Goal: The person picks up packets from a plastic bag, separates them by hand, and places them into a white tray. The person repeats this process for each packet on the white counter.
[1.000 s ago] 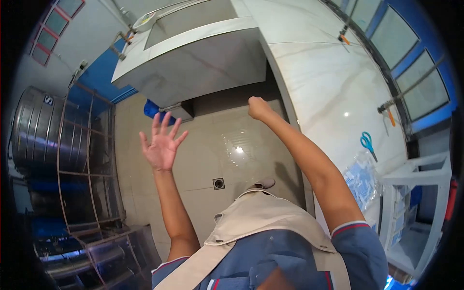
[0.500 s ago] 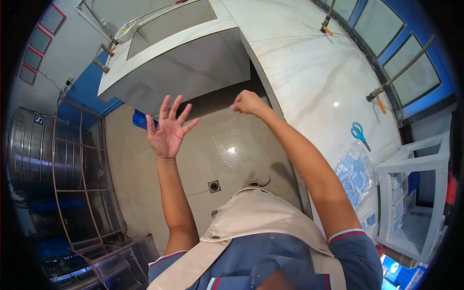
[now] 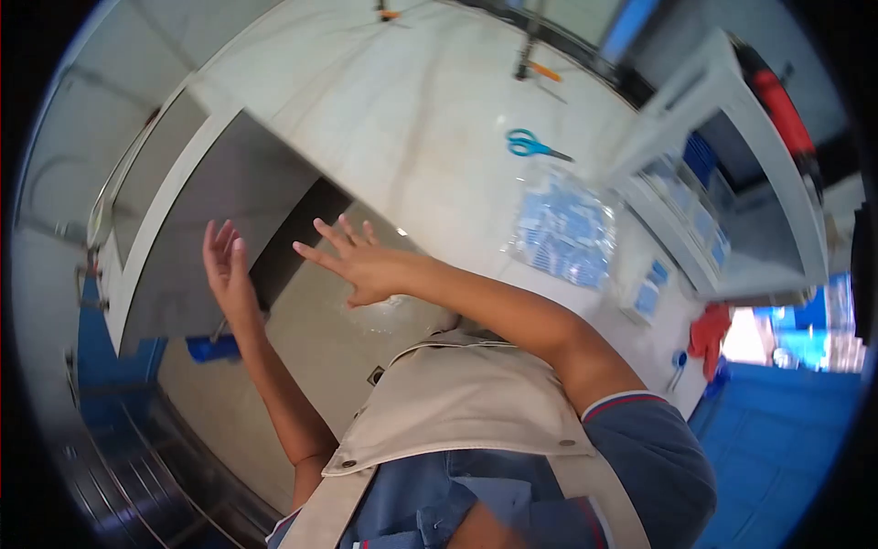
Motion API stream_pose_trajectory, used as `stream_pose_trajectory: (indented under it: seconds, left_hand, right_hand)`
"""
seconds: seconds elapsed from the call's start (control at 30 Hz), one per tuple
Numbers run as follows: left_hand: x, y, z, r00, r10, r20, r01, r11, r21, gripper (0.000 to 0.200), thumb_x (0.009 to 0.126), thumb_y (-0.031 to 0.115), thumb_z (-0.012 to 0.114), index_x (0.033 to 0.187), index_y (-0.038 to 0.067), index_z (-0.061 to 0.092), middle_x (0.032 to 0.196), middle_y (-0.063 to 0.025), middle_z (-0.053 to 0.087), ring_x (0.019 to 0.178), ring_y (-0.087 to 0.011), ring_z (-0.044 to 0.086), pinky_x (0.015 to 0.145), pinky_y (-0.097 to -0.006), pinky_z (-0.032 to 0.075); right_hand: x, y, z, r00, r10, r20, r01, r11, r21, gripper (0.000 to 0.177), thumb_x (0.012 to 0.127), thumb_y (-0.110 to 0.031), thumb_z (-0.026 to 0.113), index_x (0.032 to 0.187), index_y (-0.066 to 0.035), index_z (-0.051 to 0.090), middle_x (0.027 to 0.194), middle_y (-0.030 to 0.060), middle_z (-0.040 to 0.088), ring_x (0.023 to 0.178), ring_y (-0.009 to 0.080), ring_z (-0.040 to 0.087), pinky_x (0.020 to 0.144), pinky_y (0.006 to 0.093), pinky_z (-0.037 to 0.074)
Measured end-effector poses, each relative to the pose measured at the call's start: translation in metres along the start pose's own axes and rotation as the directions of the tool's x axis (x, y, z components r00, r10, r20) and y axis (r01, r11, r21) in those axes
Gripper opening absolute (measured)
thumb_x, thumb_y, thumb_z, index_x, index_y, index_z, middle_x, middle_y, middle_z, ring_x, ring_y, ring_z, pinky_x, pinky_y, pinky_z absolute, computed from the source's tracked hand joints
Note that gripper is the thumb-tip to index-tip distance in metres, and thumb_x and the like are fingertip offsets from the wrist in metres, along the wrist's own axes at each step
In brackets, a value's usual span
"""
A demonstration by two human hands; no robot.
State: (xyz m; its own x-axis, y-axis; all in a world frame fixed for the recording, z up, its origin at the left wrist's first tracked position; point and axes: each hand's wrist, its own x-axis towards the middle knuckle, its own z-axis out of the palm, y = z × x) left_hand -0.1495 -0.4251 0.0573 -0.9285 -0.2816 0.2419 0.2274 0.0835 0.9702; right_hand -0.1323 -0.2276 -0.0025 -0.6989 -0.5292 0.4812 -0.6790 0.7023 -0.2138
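Note:
My left hand (image 3: 230, 274) is raised over the floor in front of the sink's side, its fingers stretched out and nothing in them. To its right, my right hand (image 3: 357, 261) hangs in the air with fingers spread, also holding nothing. It is nearest the edge of the white marbled counter (image 3: 430, 119). On that counter lie blue-handled scissors (image 3: 535, 145) and a clear plastic bag (image 3: 562, 229) filled with blue-and-white packets. Beside the bag sits a small container with blue-and-white packets (image 3: 647, 293).
A white shelf rack (image 3: 777, 247) stands on the counter at right, near a red cloth (image 3: 709, 339). Orange-handled taps (image 3: 540, 69) rise along the back edge. The sink (image 3: 155, 156) is at left, with a blue object (image 3: 212, 348) below. A drain (image 3: 375, 375) is in the floor.
The view has swung to the right, bringing the bag, scissors and rack closer to the middle. My right hand has gone from closed to spread fingers. My left hand has turned sideways.

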Motion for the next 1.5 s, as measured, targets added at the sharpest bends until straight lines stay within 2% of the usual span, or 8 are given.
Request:
stream_pose_trajectory:
  seconds: [0.13, 0.33, 0.53, 0.6, 0.77, 1.0, 1.2, 1.5]
  left_hand:
    - [-0.018, -0.011, 0.123, 0.899, 0.158, 0.41, -0.212, 0.973, 0.09, 0.03, 0.091, 0.011, 0.055, 0.12, 0.002, 0.055, 0.12, -0.0108, 0.058, 0.11, -0.0184, 0.054, 0.094, -0.031, 0.042]
    - [-0.11, -0.028, 0.292, 0.296, 0.168, 0.94, -0.474, 0.88, -0.008, 0.024, 0.084, 0.009, 0.06, 0.106, 0.001, 0.061, 0.097, -0.0158, 0.064, 0.086, -0.0285, 0.064, 0.073, -0.0361, 0.051]
    - [-0.156, -0.027, 0.361, 0.375, 0.035, 0.926, -0.71, 0.654, 0.262, 0.028, 0.076, 0.013, 0.065, 0.097, -0.004, 0.056, 0.106, -0.023, 0.054, 0.082, -0.0356, 0.063, 0.064, -0.0414, 0.052]
    - [-0.155, -0.037, 0.364, 0.352, 0.044, 0.935, -0.717, 0.655, 0.239, 0.027, 0.076, 0.013, 0.066, 0.095, -0.003, 0.055, 0.107, -0.0231, 0.052, 0.081, -0.0364, 0.062, 0.064, -0.0419, 0.052]
    - [-0.15, -0.05, 0.367, 0.281, 0.072, 0.957, -0.757, 0.63, 0.175, 0.024, 0.075, 0.014, 0.066, 0.092, 0.0, 0.055, 0.101, -0.0212, 0.054, 0.079, -0.0346, 0.062, 0.062, -0.0442, 0.051]
    - [-0.124, -0.006, 0.341, 0.394, -0.191, 0.899, -0.311, 0.893, 0.325, 0.007, 0.081, 0.008, 0.055, 0.08, 0.002, 0.053, 0.079, -0.0113, 0.064, 0.063, -0.0125, 0.054, 0.056, -0.028, 0.042]
    - [-0.118, -0.004, 0.331, 0.353, -0.343, 0.87, 0.563, 0.821, 0.096, 0.011, 0.082, 0.004, 0.044, 0.092, 0.003, 0.048, 0.078, -0.0095, 0.059, 0.066, -0.014, 0.051, 0.063, -0.0271, 0.042]
    - [-0.115, 0.013, 0.35, 0.179, -0.373, 0.91, 0.443, 0.857, 0.264, 0.024, 0.09, 0.02, 0.052, 0.106, 0.002, 0.056, 0.071, -0.003, 0.053, 0.061, -0.0073, 0.046, 0.053, -0.0221, 0.036]
  right_hand:
    - [-0.088, 0.08, -0.107, 0.805, 0.499, 0.32, -0.579, 0.545, 0.606, 0.025, 0.086, -0.011, 0.057, 0.11, -0.006, 0.059, 0.105, 0.0157, 0.062, 0.092, 0.0252, 0.062, 0.08, 0.0338, 0.049]
    - [-0.221, 0.153, -0.155, 0.496, 0.839, -0.222, -0.836, 0.531, 0.141, 0.012, 0.08, -0.005, 0.056, 0.09, 0.001, 0.06, 0.098, 0.0185, 0.061, 0.093, 0.0368, 0.058, 0.082, 0.0413, 0.047]
    - [-0.238, 0.157, -0.133, 0.387, 0.893, -0.231, -0.917, 0.398, 0.004, 0.038, 0.073, -0.004, 0.06, 0.111, 0.002, 0.054, 0.102, 0.0232, 0.058, 0.096, 0.0384, 0.056, 0.085, 0.0435, 0.046]
    - [-0.239, 0.161, -0.132, 0.181, 0.982, 0.063, -0.917, 0.145, 0.371, 0.038, 0.074, -0.001, 0.06, 0.112, 0.002, 0.055, 0.111, 0.0215, 0.054, 0.1, 0.0335, 0.056, 0.082, 0.0362, 0.047]
    - [-0.258, 0.171, -0.118, 0.29, 0.941, -0.176, -0.879, 0.334, 0.34, 0.034, 0.074, 0.001, 0.058, 0.109, 0.001, 0.057, 0.104, 0.0171, 0.056, 0.095, 0.0298, 0.057, 0.077, 0.0329, 0.048]
    - [-0.252, 0.166, -0.13, 0.288, 0.954, -0.086, -0.902, 0.3, 0.309, 0.026, 0.073, -0.006, 0.066, 0.098, -0.002, 0.059, 0.107, 0.0184, 0.055, 0.099, 0.0347, 0.055, 0.084, 0.0394, 0.046]
    - [-0.254, 0.166, -0.138, 0.353, 0.931, -0.093, -0.833, 0.358, 0.422, 0.019, 0.072, -0.009, 0.071, 0.087, -0.003, 0.061, 0.092, 0.0152, 0.06, 0.086, 0.0299, 0.061, 0.076, 0.0352, 0.047]
    - [-0.246, 0.144, -0.225, 0.364, 0.868, 0.337, -0.584, -0.069, 0.809, 0.029, 0.078, -0.006, 0.071, 0.105, -0.004, 0.059, 0.081, -0.0016, 0.057, 0.07, 0.0031, 0.05, 0.056, 0.017, 0.038]
